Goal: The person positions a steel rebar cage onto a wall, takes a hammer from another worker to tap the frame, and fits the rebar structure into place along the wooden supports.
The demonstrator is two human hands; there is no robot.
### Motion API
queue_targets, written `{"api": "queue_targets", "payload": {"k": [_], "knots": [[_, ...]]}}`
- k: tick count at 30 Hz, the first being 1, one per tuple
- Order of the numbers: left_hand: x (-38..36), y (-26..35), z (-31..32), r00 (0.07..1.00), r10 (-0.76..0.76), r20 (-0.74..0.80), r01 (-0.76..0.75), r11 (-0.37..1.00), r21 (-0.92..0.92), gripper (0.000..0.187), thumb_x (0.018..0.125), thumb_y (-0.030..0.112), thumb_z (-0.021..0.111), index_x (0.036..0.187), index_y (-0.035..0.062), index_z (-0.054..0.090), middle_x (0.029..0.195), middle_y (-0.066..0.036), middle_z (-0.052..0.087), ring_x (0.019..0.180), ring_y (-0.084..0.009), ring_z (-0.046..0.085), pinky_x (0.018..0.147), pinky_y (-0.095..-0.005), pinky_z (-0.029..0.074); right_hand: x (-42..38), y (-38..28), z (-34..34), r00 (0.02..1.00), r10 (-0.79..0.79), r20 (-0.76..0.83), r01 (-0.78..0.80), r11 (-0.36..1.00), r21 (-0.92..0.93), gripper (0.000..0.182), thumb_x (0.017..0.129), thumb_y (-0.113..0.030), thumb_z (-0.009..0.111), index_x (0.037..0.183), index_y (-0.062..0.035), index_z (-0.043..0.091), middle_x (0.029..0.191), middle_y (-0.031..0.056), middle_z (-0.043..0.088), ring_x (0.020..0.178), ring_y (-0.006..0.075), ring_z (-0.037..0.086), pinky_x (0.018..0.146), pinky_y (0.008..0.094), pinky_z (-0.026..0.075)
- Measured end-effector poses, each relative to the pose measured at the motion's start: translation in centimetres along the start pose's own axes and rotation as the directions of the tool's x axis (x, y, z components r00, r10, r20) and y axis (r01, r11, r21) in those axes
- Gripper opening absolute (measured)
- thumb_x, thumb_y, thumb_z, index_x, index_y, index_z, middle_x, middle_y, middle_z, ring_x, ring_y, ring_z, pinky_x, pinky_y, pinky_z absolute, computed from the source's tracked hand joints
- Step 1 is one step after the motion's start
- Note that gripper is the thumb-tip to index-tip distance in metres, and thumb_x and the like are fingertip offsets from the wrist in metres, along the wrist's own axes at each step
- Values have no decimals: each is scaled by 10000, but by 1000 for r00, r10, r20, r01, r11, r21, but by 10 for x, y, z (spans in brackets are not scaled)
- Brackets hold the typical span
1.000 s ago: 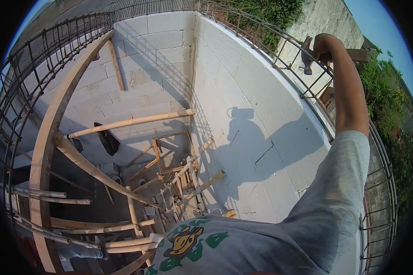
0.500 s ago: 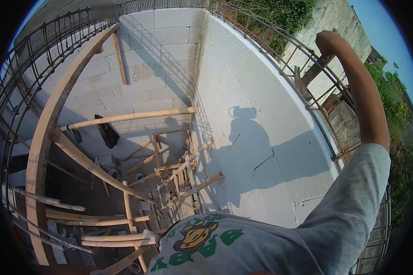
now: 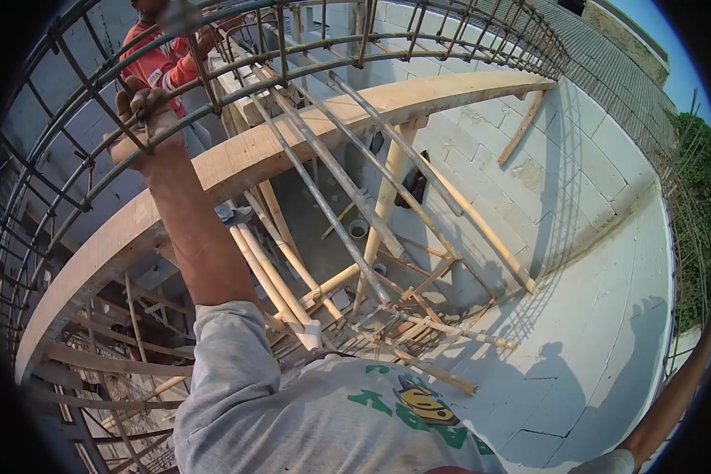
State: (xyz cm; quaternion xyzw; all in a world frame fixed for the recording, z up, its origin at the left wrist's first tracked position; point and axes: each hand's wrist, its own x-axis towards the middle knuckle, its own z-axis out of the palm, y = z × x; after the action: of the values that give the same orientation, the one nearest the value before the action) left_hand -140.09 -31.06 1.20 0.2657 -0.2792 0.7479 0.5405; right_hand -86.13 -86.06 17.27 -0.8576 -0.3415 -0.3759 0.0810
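Observation:
At the upper left, my left hand (image 3: 144, 120) is closed around a bar of the steel rebar cage (image 3: 253, 91), with the arm reaching up over the curved timber beam (image 3: 245, 162). The fingers wrap the bar near a cross tie. On the far right, only my right forearm (image 3: 679, 387) shows, raised along the edge of the view above the white block wall (image 3: 624, 316). The right hand itself is out of frame.
A person in a red shirt (image 3: 183, 67) stands behind the cage at the top left. Metal pipes (image 3: 332, 154) slope down below the beam. Bamboo poles (image 3: 272, 272), wooden scaffolding (image 3: 430, 276) and a bucket (image 3: 359, 229) are lower down. Greenery (image 3: 691, 237) lies beyond the wall.
The view has swung left, bringing in my left hand on the rebar and the person in red. My right hand, earlier raised beside the right-hand rebar, has left the view.

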Motion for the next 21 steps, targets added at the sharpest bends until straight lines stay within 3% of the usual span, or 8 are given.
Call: {"api": "queue_targets", "payload": {"k": [3,4,6,8,12,15,16,21], "knots": [[6,4,-10,987,-153,54,161,967,-197,517,909,417,406,976,-44,631,1026,-264,623,741,-241,612,635,-359,454,-48,-142,49,985,-143,-98,173,838,517,474,955,-412,475,1224,-30,556,1209,125,582,1152,246,533,970,358,414],[10,1,-13,983,-170,62,180,953,-242,505,907,411,414,981,-38,632,1025,-255,625,737,-236,611,636,-358,453,-69,-198,52,938,-245,-246,347,696,629,586,905,-527,501,1210,-31,565,1176,148,590,1149,283,537,982,404,411],[16,-6,-8,983,-167,80,183,943,-278,480,903,400,429,989,-25,635,1023,-236,631,728,-225,610,638,-355,451,-106,-289,66,934,-183,-308,356,383,852,867,733,-733,540,1207,-8,554,1160,219,576,1165,335,522,990,464,404],[23,-16,4,986,-140,94,162,944,-287,455,900,388,445,998,-13,638,1020,-217,636,719,-215,609,641,-352,449,-111,-350,68,876,-284,-390,458,230,859,926,692,-731,571,1244,9,513,1210,251,530,1184,386,493,988,500,399],[28,-23,12,989,-108,103,133,947,-291,409,893,364,477,1016,11,644,1016,-179,646,702,-194,606,646,-346,446,-87,-394,56,822,-482,-303,387,84,918,924,727,-643,637,1298,55,436,1288,288,446,1199,455,455,998,536,376],[24,-24,14,992,-89,90,111,951,-288,377,887,346,501,1029,30,648,1013,-151,654,689,-178,604,650,-342,443,-88,-406,52,717,-696,-42,301,254,919,888,761,-542,677,1321,83,387,1305,313,415,1210,477,436,1006,533,368],[22,-26,16,994,-84,76,102,953,-284,367,885,340,509,1034,36,650,1012,-141,657,685,-173,603,651,-340,442,-90,-411,56,727,-681,-92,345,246,906,794,789,-394,689,1329,93,371,1301,340,403,1227,489,413,1013,514,370],[12,-19,-3,977,-145,156,181,951,-251,276,804,261,601,1018,99,665,899,-25,668,593,-115,533,630,-311,394,-96,-423,66,809,-559,-179,329,179,927,678,806,-270,624,1317,106,383,1274,395,393,1216,508,418,1011,500,373]]}}
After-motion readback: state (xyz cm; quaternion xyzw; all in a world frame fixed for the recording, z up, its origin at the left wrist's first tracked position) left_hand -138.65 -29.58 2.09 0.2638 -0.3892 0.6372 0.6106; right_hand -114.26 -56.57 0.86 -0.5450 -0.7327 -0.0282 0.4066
